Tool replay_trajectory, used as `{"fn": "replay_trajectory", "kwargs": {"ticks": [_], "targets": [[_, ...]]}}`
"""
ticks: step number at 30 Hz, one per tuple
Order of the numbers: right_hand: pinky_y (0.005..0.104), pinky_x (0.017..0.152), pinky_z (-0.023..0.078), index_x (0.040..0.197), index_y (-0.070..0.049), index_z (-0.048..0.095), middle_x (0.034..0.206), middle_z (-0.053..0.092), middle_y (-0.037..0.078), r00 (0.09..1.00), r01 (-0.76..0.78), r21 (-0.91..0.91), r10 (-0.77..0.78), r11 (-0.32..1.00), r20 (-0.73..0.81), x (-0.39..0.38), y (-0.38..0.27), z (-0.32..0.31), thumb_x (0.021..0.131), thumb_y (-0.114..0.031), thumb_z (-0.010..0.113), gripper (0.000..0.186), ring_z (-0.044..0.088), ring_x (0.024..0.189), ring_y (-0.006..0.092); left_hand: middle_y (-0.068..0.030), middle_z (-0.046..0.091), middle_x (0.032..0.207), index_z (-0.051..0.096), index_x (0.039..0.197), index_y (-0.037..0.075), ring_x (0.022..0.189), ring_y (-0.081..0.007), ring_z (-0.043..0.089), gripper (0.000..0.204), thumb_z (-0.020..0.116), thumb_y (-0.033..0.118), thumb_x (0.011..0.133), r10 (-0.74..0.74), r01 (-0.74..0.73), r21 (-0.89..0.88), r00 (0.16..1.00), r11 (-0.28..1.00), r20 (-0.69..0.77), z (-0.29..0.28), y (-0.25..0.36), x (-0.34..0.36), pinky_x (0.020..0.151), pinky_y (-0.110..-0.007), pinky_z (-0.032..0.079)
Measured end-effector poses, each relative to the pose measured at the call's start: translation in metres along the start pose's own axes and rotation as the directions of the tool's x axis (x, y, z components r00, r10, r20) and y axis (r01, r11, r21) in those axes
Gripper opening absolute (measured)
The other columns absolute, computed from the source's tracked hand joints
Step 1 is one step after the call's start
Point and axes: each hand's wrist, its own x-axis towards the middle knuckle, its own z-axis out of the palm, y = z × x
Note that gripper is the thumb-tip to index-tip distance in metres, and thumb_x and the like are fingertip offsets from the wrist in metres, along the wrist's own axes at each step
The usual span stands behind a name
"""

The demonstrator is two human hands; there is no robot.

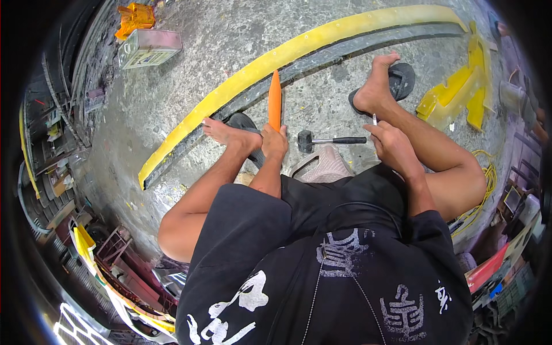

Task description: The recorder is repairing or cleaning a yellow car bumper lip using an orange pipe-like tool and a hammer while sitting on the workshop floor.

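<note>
Orange tool (275, 102): long, slim, smooth, tapering to a blunt point at the far end; sits left of centre, pointing away from the person. Left hand (274, 142) has fingers wrapped round its near end, closed grip. Tip reaches the long curved yellow strip (259, 63); contact or just above, can't tell. Strip is matte yellow with small round marks along it, bowed across the far floor, a dark grey band (368, 41) along its near side. Right hand (397, 148) pinches a thin white stick (374, 119) between fingers.

Writing: pale stylised characters on black shirt (356, 305); print on metal can (150, 49), far left, too small to read.

Around: black-headed hammer (325, 140) lies between the hands, handle to the right. Grey textured seat (330, 165) just nearer. Left bare foot (227, 135) by the strip, over dark sandal (244, 123); second sandal (402, 80) under right foot. Crumpled orange wrapper (138, 17) beside can. Yellow pieces (460, 95) piled far right, yellow cable (489, 181) near right.
</note>
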Motion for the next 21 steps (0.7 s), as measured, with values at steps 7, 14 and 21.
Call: {"fn": "replay_trajectory", "kwargs": {"ticks": [7,14,21], "targets": [[0.0497,0.079,0.051,0.118,-0.003,0.071,0.094,0.066,0.020,0.993,-0.051,-0.012,0.052,0.999,0.105,0.005,0.002,0.009,0.092,-0.004,0.060,0.028,0.065,0.090,0.0407,-0.0319,0.060,0.121,0.039,0.130,0.000,0.110,-0.0487,0.065,0.058,0.052,0.051,0.103,-0.063,0.082,-0.191,0.993,0.978,0.100,-0.011,0.061,-0.013,0.095,-0.053,0.053],[0.0482,0.078,0.049,0.120,-0.003,0.070,0.091,0.063,0.020,0.989,-0.064,0.012,0.062,0.998,0.134,0.007,0.005,0.011,0.093,-0.003,0.059,0.029,0.062,0.088,0.0400,-0.0316,0.061,0.121,0.039,0.129,0.000,0.112,-0.0478,0.065,0.057,0.050,0.049,0.103,-0.188,0.211,-0.163,0.971,0.964,0.146,-0.013,0.034,-0.035,0.097,-0.053,0.051],[0.0480,0.077,0.049,0.119,-0.002,0.070,0.090,0.062,0.020,0.991,-0.049,0.009,0.048,0.999,0.122,0.004,0.006,0.007,0.093,-0.001,0.059,0.028,0.061,0.087,0.0405,-0.0319,0.060,0.122,0.040,0.127,-0.003,0.111,-0.0460,0.065,0.060,0.049,0.050,0.103,-0.150,0.167,-0.178,0.983,0.970,0.106,-0.002,0.035,-0.031,0.097,-0.052,0.051]]}}
